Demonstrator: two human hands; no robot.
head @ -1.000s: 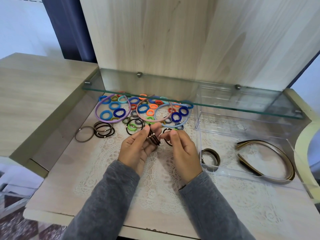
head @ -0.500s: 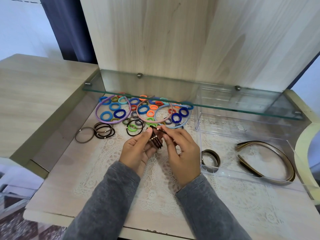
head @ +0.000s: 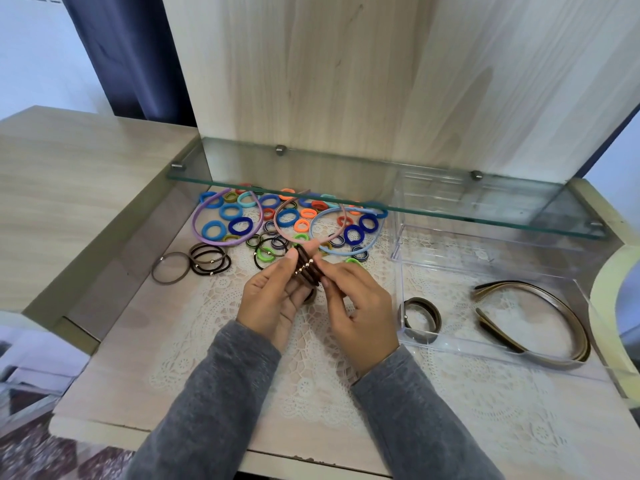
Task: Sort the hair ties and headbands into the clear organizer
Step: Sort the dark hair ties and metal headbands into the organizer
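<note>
My left hand (head: 273,299) and my right hand (head: 360,306) together pinch a bundle of dark brown hair ties (head: 307,268) with small gold beads, above the lace mat at the centre. Behind them lies a pile of colourful hair ties (head: 287,216) with a purple headband (head: 199,220), a pink headband (head: 277,220) and a light blue headband (head: 346,252). The clear organizer (head: 485,351) sits to the right. It holds brown headbands (head: 540,317) and a few brown hair ties (head: 420,317).
More brown and black hair ties (head: 207,259) lie on the left of the table, one loose brown tie (head: 171,268) beside them. A glass shelf (head: 381,202) overhangs the back of the pile. A raised wooden surface (head: 69,188) borders the left side.
Both hands drew closer together. The right hand now grips the bundle of brown ties that the left hand held alone, and the ties sit fanned between the fingertips.
</note>
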